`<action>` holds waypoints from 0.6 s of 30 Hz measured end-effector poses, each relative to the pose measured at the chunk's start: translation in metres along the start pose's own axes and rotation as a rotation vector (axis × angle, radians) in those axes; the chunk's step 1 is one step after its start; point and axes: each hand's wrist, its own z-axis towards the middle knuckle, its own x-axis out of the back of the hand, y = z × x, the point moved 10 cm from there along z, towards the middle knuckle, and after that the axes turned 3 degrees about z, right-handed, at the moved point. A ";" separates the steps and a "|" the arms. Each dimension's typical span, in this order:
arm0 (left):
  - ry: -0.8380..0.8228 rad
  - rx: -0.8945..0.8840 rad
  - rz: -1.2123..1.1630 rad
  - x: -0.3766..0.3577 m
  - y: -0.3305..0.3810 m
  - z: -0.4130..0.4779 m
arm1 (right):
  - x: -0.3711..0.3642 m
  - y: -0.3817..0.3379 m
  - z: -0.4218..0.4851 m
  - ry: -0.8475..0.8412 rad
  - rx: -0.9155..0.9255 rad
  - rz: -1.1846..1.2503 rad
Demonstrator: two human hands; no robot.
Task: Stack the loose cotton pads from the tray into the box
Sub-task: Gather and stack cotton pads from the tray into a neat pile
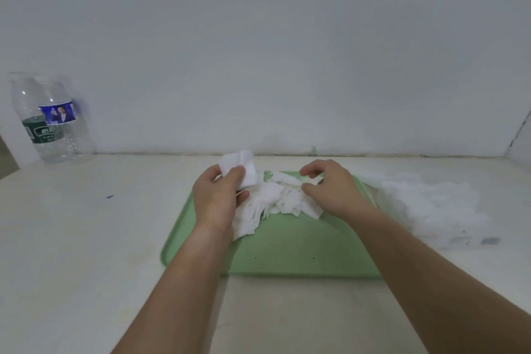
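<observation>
A green tray (287, 250) lies on the white table in front of me. A loose heap of white square cotton pads (283, 200) covers its far half. My left hand (217, 198) is raised over the tray's left side and pinches a small bunch of pads (240, 167) between thumb and fingers. My right hand (330, 187) rests on the heap's right part, fingers curled down onto the pads; whether it grips one is unclear. A blurry white mass (431, 207) lies right of the tray; I cannot make out a box.
Two clear plastic bottles (51, 121) stand at the back left against the wall. A white wall closes the table's far edge just behind the tray. A small blue mark (110, 196) is on the table to the left.
</observation>
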 end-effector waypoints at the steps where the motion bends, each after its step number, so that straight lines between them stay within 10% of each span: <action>1: -0.010 -0.006 0.006 -0.001 0.000 -0.001 | -0.008 -0.001 0.004 -0.049 0.007 -0.064; 11: -0.051 -0.037 0.006 -0.010 0.004 -0.007 | -0.015 -0.010 0.018 0.020 0.051 -0.086; 18: -0.091 -0.042 0.030 -0.016 0.005 -0.012 | 0.022 -0.010 -0.016 0.210 -0.052 0.696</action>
